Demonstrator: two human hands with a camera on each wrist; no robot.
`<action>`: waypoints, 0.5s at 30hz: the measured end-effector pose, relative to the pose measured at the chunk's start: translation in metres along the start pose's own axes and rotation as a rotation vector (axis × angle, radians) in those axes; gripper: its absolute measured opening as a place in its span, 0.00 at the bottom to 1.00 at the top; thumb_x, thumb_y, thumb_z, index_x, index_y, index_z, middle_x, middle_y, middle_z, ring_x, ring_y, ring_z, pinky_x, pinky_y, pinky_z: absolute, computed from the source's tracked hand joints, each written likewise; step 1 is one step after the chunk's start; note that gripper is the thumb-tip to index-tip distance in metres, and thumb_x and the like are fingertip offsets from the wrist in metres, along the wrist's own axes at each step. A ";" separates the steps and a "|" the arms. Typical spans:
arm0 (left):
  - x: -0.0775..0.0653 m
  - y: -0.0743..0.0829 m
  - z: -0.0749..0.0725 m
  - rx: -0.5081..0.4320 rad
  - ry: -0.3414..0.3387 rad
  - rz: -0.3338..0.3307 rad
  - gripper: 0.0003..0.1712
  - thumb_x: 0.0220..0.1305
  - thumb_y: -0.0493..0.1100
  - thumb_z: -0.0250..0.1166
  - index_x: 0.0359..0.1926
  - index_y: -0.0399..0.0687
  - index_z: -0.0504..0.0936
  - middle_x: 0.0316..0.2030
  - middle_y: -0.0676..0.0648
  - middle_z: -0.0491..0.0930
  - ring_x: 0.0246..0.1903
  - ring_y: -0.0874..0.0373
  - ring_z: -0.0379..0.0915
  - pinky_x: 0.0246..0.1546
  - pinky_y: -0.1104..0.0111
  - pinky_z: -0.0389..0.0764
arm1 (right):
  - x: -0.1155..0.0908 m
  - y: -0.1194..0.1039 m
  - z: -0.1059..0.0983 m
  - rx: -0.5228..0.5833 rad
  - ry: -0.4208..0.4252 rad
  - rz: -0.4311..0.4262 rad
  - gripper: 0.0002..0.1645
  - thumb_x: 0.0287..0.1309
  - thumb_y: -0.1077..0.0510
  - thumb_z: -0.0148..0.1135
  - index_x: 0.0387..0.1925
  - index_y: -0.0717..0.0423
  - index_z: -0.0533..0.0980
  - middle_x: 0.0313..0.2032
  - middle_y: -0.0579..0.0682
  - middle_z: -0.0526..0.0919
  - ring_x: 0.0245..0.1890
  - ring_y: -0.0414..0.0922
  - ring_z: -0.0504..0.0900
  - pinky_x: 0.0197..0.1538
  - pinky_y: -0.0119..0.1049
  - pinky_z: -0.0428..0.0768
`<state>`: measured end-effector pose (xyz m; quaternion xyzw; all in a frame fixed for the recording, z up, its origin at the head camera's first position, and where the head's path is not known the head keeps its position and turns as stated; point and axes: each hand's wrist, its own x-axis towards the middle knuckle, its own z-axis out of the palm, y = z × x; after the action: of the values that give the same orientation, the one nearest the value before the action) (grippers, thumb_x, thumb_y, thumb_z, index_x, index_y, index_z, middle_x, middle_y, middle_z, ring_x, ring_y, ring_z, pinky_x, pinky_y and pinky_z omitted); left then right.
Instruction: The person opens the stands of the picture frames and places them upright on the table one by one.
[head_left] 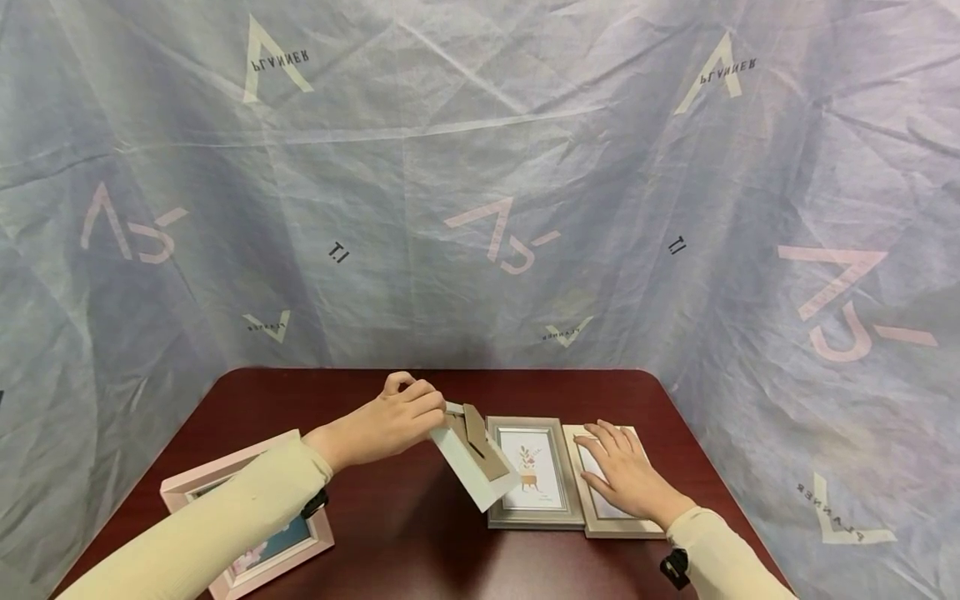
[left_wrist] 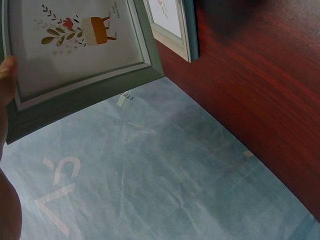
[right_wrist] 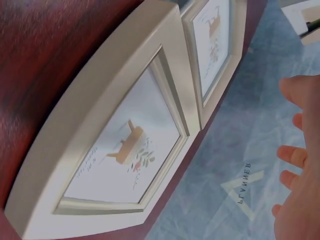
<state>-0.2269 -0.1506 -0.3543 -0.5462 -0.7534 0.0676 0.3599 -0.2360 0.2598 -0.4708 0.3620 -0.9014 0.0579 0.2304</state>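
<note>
Pinching an easel-backed picture frame [head_left: 474, 462] by its upper end in my left hand [head_left: 408, 417], I hold it tilted above the reddish-brown table [head_left: 375, 550], beside a silver photo frame [head_left: 551, 475]. My right hand [head_left: 626, 475], gripping nothing, spreads loose fingers over a cream photo frame [head_left: 609, 510].

Cream sleeves [head_left: 217, 521] run long, each with a small black wrist device [head_left: 674, 568]

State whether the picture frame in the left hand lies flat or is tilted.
Tilted: in the head view the picture frame slants, brown backing showing, its upper end in the left hand.
</note>
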 end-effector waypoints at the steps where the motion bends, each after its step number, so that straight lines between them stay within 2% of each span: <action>1: 0.000 0.000 0.000 0.007 0.003 0.004 0.19 0.52 0.39 0.75 0.40 0.50 0.74 0.41 0.52 0.71 0.42 0.56 0.65 0.45 0.55 0.60 | 0.001 0.001 0.000 -0.001 -0.003 -0.006 0.32 0.52 0.55 0.73 0.58 0.57 0.73 0.59 0.63 0.73 0.61 0.64 0.68 0.57 0.64 0.63; 9: -0.002 0.004 0.002 0.045 0.065 0.026 0.22 0.47 0.39 0.77 0.39 0.47 0.73 0.41 0.52 0.71 0.42 0.57 0.66 0.44 0.55 0.61 | 0.013 0.006 0.004 0.039 -0.006 -0.077 0.32 0.52 0.56 0.72 0.58 0.59 0.73 0.59 0.63 0.73 0.61 0.65 0.69 0.58 0.64 0.63; 15: -0.001 0.006 0.005 -0.007 0.078 0.018 0.10 0.57 0.37 0.65 0.38 0.45 0.72 0.40 0.52 0.71 0.41 0.57 0.67 0.45 0.56 0.61 | 0.024 0.007 0.006 0.031 -0.022 -0.133 0.32 0.52 0.56 0.72 0.58 0.58 0.73 0.59 0.62 0.73 0.61 0.63 0.69 0.58 0.63 0.63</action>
<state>-0.2252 -0.1480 -0.3611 -0.5565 -0.7341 0.0469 0.3861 -0.2585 0.2486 -0.4643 0.4251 -0.8770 0.0524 0.2180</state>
